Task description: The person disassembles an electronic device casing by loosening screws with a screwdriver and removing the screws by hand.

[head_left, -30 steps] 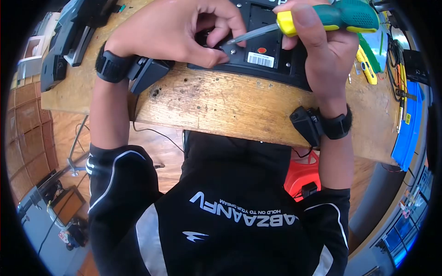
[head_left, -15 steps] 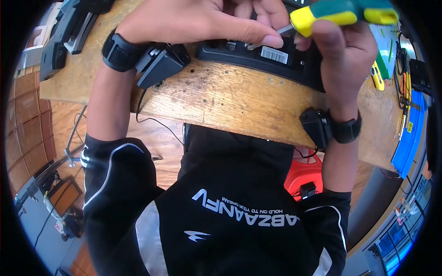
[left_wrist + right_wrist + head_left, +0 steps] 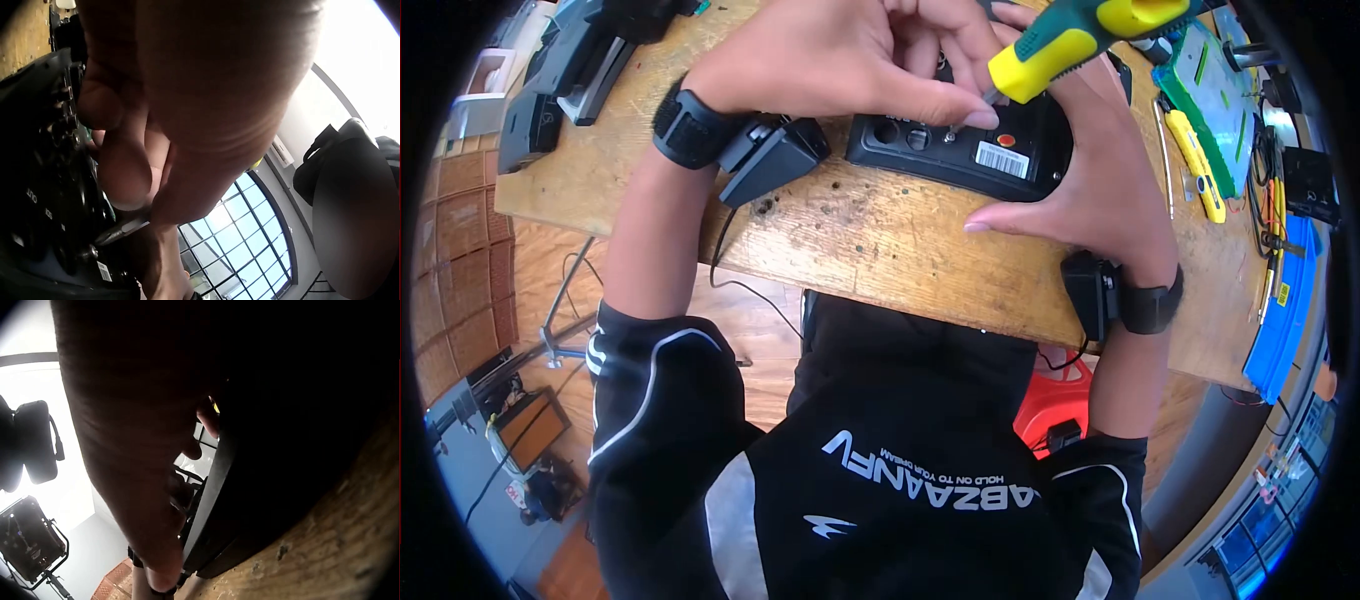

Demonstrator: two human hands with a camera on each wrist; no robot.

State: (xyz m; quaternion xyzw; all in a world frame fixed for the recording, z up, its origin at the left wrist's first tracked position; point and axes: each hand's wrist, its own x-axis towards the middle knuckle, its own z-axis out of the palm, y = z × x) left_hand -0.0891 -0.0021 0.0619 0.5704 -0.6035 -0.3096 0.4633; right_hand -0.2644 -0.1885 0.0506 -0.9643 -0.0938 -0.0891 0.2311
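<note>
A black plastic device (image 3: 940, 165) lies on the wooden table, its screwed face up, with a barcode label (image 3: 1002, 160) and a red dot sticker (image 3: 1006, 140). My left hand (image 3: 830, 70) pinches the metal shaft of a green and yellow screwdriver (image 3: 1045, 65) between thumb and finger. In the left wrist view the shaft's tip (image 3: 112, 236) points down right beside a screw (image 3: 93, 251). The screwdriver's handle leans up to the right, overlapping my right hand (image 3: 1100, 185). That hand spreads around the device's right end, thumb straight out over the table by the front edge.
To the right lie a yellow utility knife (image 3: 1195, 165), a green-edged board (image 3: 1200, 110), cables with thin tools (image 3: 1275, 190), and a blue tray (image 3: 1280, 330). Black equipment (image 3: 550, 95) stands at the left. A red stool (image 3: 1055, 400) is under the table edge.
My right hand has come off the screwdriver handle and lowered to the device's right end. My left hand has moved right, from beside the tip to pinching the shaft.
</note>
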